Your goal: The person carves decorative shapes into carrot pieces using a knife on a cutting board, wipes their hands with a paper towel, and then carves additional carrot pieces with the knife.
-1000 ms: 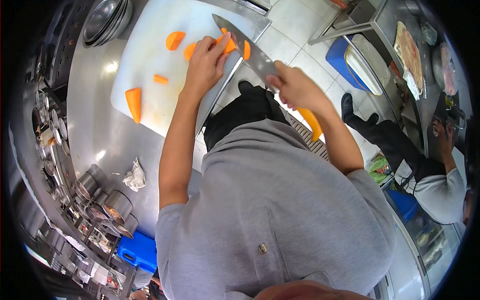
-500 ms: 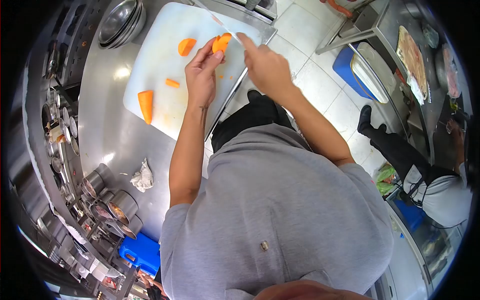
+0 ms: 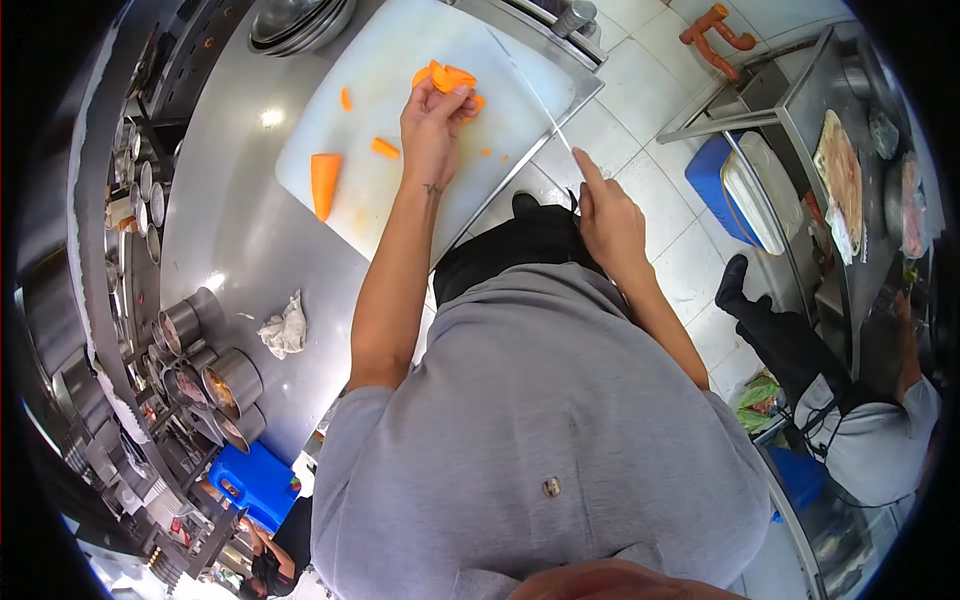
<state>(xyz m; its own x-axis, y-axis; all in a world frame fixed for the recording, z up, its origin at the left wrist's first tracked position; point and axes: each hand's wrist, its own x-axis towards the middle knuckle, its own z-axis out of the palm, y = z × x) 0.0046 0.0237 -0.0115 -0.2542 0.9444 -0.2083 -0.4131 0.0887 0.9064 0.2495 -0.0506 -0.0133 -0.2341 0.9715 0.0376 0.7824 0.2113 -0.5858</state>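
My left hand is closed around cut carrot pieces over the white cutting board. More orange shows under its fingers, partly hidden. My right hand grips a knife by its handle, off the board's near right edge. The long, thin blade slants back over the board, apart from the carrot. To the left on the board lie a thick carrot chunk, a short carrot stick and a thin slice. Tiny orange bits are scattered right of my left wrist.
Stacked metal bowls stand left of the board on the steel counter. A crumpled cloth and several metal pots are nearer. A co-worker is at the right, by a steel table and a blue cooler.
My right hand has drawn the knife away from the carrot, toward the right and my body. My left hand now holds several pieces bunched together. A thin slice now shows at the board's left.
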